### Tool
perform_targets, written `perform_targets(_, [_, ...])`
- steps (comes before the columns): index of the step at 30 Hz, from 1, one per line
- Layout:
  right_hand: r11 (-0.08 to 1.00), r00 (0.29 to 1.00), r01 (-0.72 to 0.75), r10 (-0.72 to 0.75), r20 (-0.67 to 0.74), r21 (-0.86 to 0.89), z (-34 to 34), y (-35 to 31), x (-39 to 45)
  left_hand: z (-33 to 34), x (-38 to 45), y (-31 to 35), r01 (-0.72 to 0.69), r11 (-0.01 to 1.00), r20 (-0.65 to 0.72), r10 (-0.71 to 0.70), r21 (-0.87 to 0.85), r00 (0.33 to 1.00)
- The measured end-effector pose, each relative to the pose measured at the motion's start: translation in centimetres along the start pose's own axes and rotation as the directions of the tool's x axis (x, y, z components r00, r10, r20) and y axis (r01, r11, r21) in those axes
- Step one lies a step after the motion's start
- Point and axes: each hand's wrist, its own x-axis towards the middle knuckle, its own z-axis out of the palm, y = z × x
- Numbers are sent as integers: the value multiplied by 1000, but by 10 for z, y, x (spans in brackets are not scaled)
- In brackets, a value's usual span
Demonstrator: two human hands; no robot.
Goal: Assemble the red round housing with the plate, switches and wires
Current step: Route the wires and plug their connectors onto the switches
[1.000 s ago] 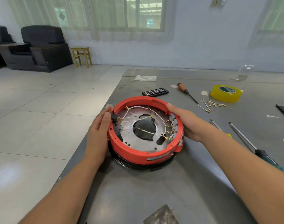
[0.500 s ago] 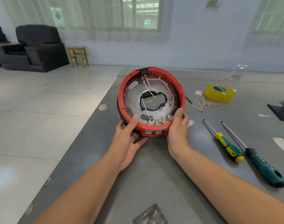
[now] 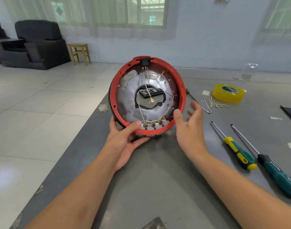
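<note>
The red round housing (image 3: 181, 90) stands tilted up on its lower edge above the grey table, its open side facing me. Inside sits a silver metal plate (image 3: 125, 100) with a central hole, white wires (image 3: 145, 83) with gold ring terminals, a black socket (image 3: 144, 62) at the top and a row of switches (image 3: 152, 125) at the bottom. My left hand (image 3: 125, 141) grips the lower rim, thumb inside over the switches. My right hand (image 3: 189, 128) is open beside the right rim, fingers spread and blurred, thumb near the rim.
On the grey table (image 3: 158, 187) to the right lie two screwdrivers (image 3: 237, 151), (image 3: 273, 171), a yellow tape roll (image 3: 228, 93), loose wire terminals (image 3: 214, 104) and another screwdriver tip (image 3: 192, 96). A black remote (image 3: 149, 93) shows through the plate's hole. The table's left edge drops to tiled floor.
The housing was lifted from flat on the table and stood up facing me. My right hand has let go of the rim and opened; my left hand keeps holding the bottom.
</note>
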Motion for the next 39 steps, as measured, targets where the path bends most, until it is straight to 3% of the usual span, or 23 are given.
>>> perform_targets(2, [911, 935, 330, -351, -47, -248, -13, -8, 11, -4, 3, 1, -10, 1000, -7, 10, 24, 1000])
perform_targets(4, [743, 814, 575, -560, 153, -342, -23, -17, 25, -6, 4, 1, -14, 999, -10, 14, 43, 1000])
perform_targets(7, [662, 694, 689, -486, 531, -294, -23, -33, 36, -7, 5, -1, -13, 998, -12, 14, 58, 1000])
perform_targets(10, [649, 620, 702, -357, 699, -292, -9, -43, 38, -7, 4, -1, -10, 998, 9, 10, 67, 1000])
perform_targets(19, [462, 623, 737, -179, 762, -494, -16, -55, 61, -6, 4, 1, -11, 995, 35, 7, 95, 999])
perform_targets(26, [375, 595, 783, -219, 774, -496, -11, -40, 59, -6, 3, 3, -14, 994, 91, 4, 107, 996])
perform_targets(29, [379, 597, 788, -284, 750, -485, -7, -34, 54, -7, 2, 7, -34, 988, 108, 18, 148, 994])
perform_targets(32, [377, 602, 791, -336, 724, -482, 2, -28, 45, -7, 0, 12, -57, 984, 24, 54, 167, 998])
perform_targets(35, [444, 611, 776, -352, 708, -448, 10, -23, 34, -5, -4, 12, -81, 988, -80, 92, 131, 993])
perform_targets(39, [529, 645, 738, -368, 670, -419, 17, -19, 23, 0, -9, 2, -127, 973, -43, 138, 193, 989])
